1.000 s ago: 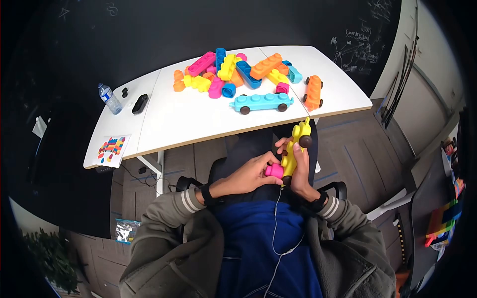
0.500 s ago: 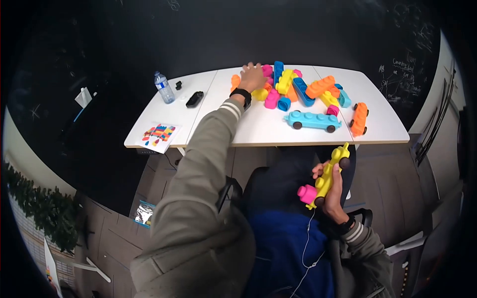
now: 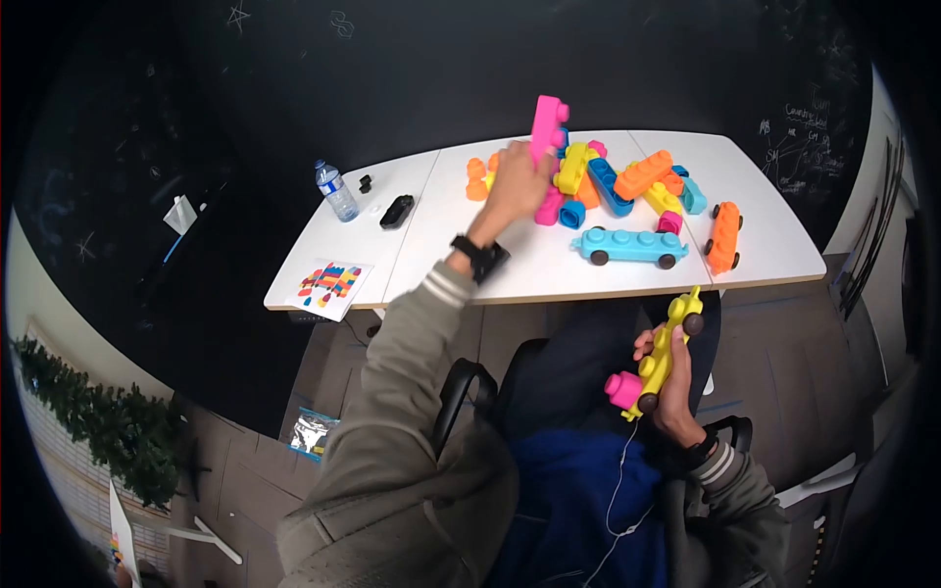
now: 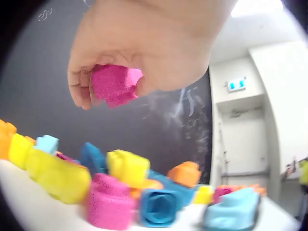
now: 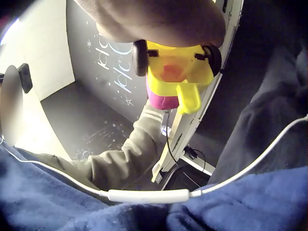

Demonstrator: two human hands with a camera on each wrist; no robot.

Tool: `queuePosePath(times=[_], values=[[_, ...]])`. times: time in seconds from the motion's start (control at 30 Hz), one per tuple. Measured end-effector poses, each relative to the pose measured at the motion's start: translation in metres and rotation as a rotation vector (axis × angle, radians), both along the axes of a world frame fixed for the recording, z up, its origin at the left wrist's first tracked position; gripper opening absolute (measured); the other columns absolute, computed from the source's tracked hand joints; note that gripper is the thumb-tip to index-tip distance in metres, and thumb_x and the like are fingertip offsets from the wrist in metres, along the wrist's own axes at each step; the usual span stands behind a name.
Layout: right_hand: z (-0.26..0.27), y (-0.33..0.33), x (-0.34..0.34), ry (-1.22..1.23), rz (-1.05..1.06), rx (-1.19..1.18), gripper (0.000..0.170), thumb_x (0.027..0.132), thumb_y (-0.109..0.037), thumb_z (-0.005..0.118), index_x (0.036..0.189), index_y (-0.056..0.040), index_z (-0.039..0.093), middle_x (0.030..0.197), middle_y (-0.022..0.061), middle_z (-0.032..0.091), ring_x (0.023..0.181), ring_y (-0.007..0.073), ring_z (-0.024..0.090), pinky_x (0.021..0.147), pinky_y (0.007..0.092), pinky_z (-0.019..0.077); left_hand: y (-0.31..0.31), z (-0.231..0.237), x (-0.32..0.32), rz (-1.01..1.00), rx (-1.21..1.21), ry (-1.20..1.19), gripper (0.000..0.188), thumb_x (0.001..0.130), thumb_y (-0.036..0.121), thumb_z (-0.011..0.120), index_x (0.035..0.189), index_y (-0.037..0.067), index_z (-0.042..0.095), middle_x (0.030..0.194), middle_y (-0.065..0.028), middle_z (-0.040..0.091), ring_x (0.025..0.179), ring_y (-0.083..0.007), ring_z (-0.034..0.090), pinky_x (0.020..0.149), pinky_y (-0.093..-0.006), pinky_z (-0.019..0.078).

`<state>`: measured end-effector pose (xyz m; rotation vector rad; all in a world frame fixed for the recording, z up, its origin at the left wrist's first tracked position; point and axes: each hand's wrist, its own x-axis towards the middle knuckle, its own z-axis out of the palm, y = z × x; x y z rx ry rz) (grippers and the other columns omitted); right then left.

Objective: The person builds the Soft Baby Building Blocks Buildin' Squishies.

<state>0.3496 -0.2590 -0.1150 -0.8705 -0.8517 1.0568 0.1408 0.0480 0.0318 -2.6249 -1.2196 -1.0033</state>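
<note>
My left hand (image 3: 520, 186), near the upper middle of the head view, had its fingers curled round the lower end of a long pink block (image 3: 548, 122), which stood up above the heap with its studs toward the right of the frame. In the left wrist view the block's end showed between my fingers and thumb, well clear of the pieces along the bottom of that picture. My right hand (image 3: 674, 387), at the lower right of the head view, gripped a yellow wheeled base (image 3: 659, 361), tilted, its upper end leaning to the right. A small pink block (image 3: 623, 390) sat against the base's studded side, near its lower end. The right wrist view showed the base's hollow underside and dark wheels below my hand.

On the white table (image 3: 431, 269), right of centre, a light-blue wheeled base (image 3: 627, 245) lay in front of the heap, and an orange wheeled base (image 3: 724, 238) stood near the right edge. A yellow block (image 3: 571, 171) and a blue block (image 3: 613, 188) lay in the heap. Farther left were a water bottle (image 3: 336, 191), a black case (image 3: 397, 212) and a printed sheet (image 3: 333, 284)
</note>
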Motion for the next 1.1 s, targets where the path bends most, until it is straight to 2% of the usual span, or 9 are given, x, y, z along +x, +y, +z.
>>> queuePosePath(times=[0.07,0.2,0.3,0.4,0.6,0.63,0.9,0.97,1.1], values=[[-0.005,0.0,0.001,0.059,0.027,0.001,0.045,0.114,-0.053,0.04,0.109,-0.0088,0.051,0.105,0.0094,0.062,0.088,0.0133,0.056,0.081,0.0288,0.0467,-0.079,-0.005,0.003,-0.362,-0.281,-0.277,0.041,0.111,0.023,0.051,0.144,0.001,0.043,0.108,-0.0275,0.066,0.103,-0.0417,0.067,0.095,-0.0478,0.0513],[-0.012,0.0,0.004,0.084,0.041,0.022,0.048,0.115,-0.053,0.039,0.116,-0.0071,0.054,0.111,0.0083,0.062,0.091,0.0137,0.057,0.083,0.0291,0.0474,-0.183,-0.059,0.014,-0.713,-0.811,-0.582,0.044,0.115,0.022,0.042,0.152,0.001,0.031,0.124,-0.0176,0.067,0.12,-0.0245,0.066,0.106,-0.0384,0.0492],[-0.015,0.0,0.001,0.173,0.009,0.041,0.058,0.115,-0.054,0.039,0.137,-0.0025,0.053,0.116,0.0065,0.064,0.094,0.0138,0.059,0.086,0.0291,0.0492,-0.212,-0.087,0.018,-0.822,-0.995,-0.518,0.047,0.11,0.009,0.037,0.156,0.003,0.032,0.135,-0.015,0.061,0.127,-0.0205,0.062,0.114,-0.0363,0.0434],[-0.017,0.0,0.002,0.114,0.001,0.044,0.057,0.115,-0.052,0.039,0.135,-0.0014,0.055,0.107,0.0051,0.065,0.091,0.0116,0.058,0.081,0.0279,0.0489,-0.226,-0.091,0.021,-0.883,-1.345,-0.664,0.039,0.111,0.014,0.044,0.149,0.004,0.044,0.13,-0.0082,0.062,0.115,-0.0129,0.062,0.105,-0.0335,0.0483],[-0.009,-0.006,-0.003,0.11,-0.01,-0.035,0.054,0.114,-0.054,0.043,0.14,-0.0075,0.05,0.105,0.0014,0.058,0.092,0.0086,0.056,0.083,0.026,0.0485,-0.234,-0.113,0.034,-0.683,-1.014,-0.327,0.042,0.111,0.034,0.063,0.138,0.004,0.05,0.121,-0.002,0.064,0.11,-0.0095,0.062,0.099,-0.0264,0.0497],[-0.007,-0.007,-0.002,0.109,-0.008,-0.055,0.054,0.114,-0.055,0.043,0.139,-0.0074,0.051,0.104,0.0014,0.057,0.091,0.0087,0.056,0.083,0.0259,0.0482,-0.231,-0.12,0.038,-0.705,-0.994,-0.4,0.039,0.11,0.032,0.063,0.131,0.002,0.052,0.114,-0.0081,0.065,0.107,-0.017,0.066,0.097,-0.0322,0.0514],[-0.006,-0.007,0.003,0.07,0.045,-0.083,0.059,0.114,-0.059,0.038,0.137,-0.0066,0.054,0.098,0.0009,0.057,0.089,0.0095,0.055,0.083,0.0267,0.0475,-0.216,-0.135,0.037,-0.786,-0.933,-0.398,0.046,0.117,0.03,0.045,0.15,-0.001,0.045,0.138,-0.0155,0.047,0.135,-0.0249,0.047,0.118,-0.0378,0.0358],[-0.009,-0.005,0.004,0.042,0.098,-0.078,0.064,0.115,-0.058,0.031,0.147,-0.005,0.049,0.12,0.0066,0.066,0.11,0.0132,0.065,0.097,0.0315,0.0544,-0.216,-0.133,0.037,-0.822,-0.929,-0.414,0.047,0.117,0.031,0.044,0.152,-0.001,0.043,0.143,-0.0164,0.043,0.139,-0.0266,0.043,0.121,-0.0384,0.0323],[-0.01,-0.009,-0.001,-0.007,0.133,-0.052,0.068,0.114,-0.059,0.036,0.156,-0.0047,0.042,0.127,0.0075,0.061,0.115,0.0134,0.06,0.098,0.0297,0.051,-0.222,-0.121,0.034,-0.888,-0.847,-0.331,0.049,0.116,0.027,0.047,0.154,-0.003,0.04,0.146,-0.0191,0.038,0.141,-0.0308,0.04,0.123,-0.0405,0.0293]])
